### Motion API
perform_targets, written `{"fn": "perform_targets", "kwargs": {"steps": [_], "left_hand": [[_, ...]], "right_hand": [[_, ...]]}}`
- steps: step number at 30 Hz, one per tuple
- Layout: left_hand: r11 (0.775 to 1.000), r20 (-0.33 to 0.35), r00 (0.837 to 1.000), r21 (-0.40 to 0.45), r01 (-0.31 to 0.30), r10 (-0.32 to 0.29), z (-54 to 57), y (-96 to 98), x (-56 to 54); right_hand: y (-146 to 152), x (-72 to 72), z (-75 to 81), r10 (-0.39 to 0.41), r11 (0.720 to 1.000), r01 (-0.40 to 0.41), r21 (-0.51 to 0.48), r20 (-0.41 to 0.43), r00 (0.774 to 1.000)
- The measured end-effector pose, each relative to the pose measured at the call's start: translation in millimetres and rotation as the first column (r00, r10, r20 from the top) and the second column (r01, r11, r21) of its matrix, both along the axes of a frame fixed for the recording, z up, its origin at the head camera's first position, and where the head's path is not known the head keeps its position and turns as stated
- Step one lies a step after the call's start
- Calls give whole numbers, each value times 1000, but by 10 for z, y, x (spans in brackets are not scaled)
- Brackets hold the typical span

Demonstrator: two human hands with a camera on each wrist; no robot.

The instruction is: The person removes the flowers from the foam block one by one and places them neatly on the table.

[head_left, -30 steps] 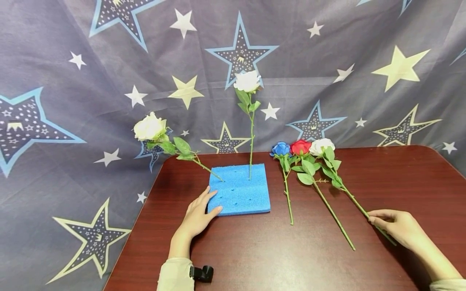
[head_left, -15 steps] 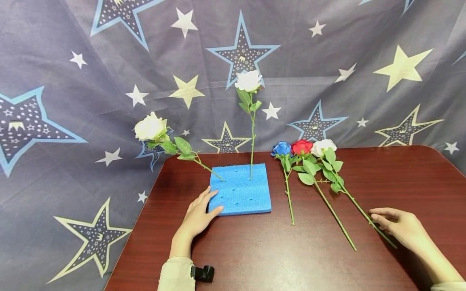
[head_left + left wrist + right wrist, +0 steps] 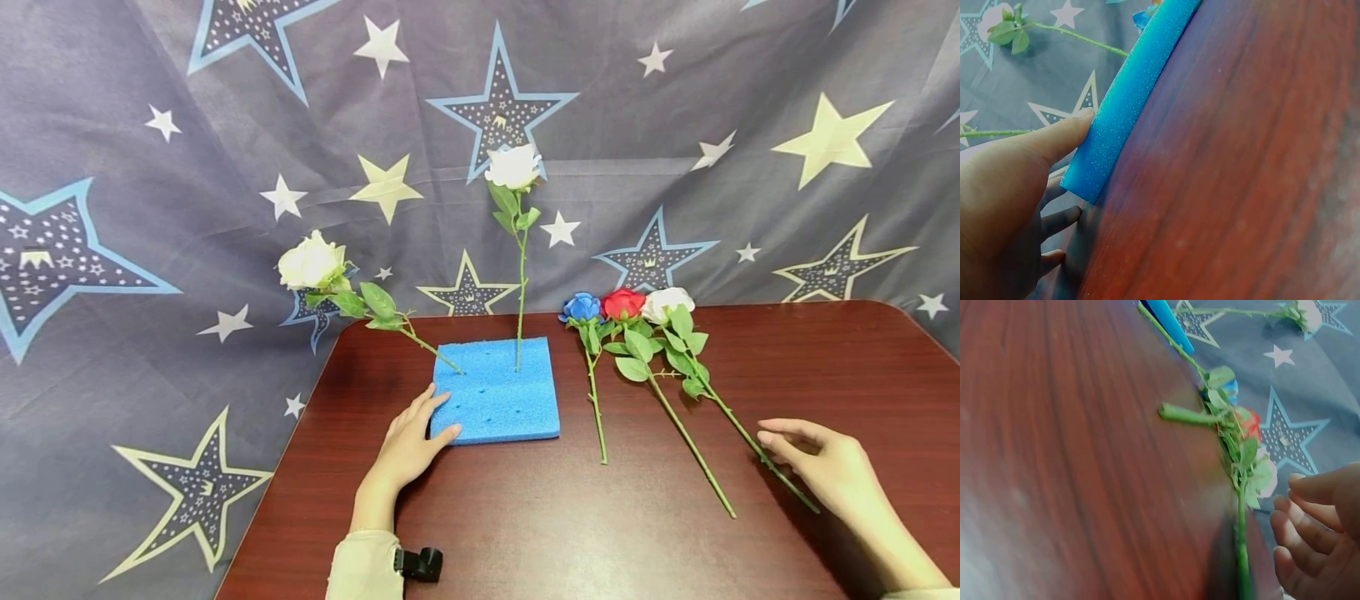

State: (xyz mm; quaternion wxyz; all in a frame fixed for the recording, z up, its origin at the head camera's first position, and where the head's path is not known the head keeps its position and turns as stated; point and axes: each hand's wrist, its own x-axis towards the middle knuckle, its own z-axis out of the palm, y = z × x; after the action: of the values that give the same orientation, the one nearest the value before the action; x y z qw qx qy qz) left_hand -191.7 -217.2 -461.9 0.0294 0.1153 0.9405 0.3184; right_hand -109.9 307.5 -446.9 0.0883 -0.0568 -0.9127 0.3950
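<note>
Grey star-printed cloth (image 3: 600,179) hangs behind a dark red-brown table (image 3: 600,533). Toward the right lies a loose white rose (image 3: 694,385), bloom pointing at the cloth, its long axis slanting down to a stem end nearer the person. Just beside that stem, the right hand (image 3: 831,468) curves loosely, a narrow gap between thumb and forefinger, holding nothing. A red rose (image 3: 637,344) and blue rose (image 3: 590,335) lie leftward, blooms likewise far. The left hand (image 3: 408,439), fingers spread, rests against a blue foam block (image 3: 500,408) bearing an upright white rose (image 3: 527,218) and a left-tilting white rose (image 3: 377,298).
</note>
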Motion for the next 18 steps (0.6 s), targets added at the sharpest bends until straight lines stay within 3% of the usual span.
{"fn": "perform_targets", "kwargs": {"steps": [9, 18], "left_hand": [[1000, 5, 1000, 1, 7, -7, 3, 7, -13], [1000, 3, 1000, 7, 8, -8, 2, 1, -8]], "right_hand": [[-221, -3, 90, 56, 996, -61, -59, -84, 995], [-494, -77, 101, 103, 989, -122, -82, -199, 975]]}}
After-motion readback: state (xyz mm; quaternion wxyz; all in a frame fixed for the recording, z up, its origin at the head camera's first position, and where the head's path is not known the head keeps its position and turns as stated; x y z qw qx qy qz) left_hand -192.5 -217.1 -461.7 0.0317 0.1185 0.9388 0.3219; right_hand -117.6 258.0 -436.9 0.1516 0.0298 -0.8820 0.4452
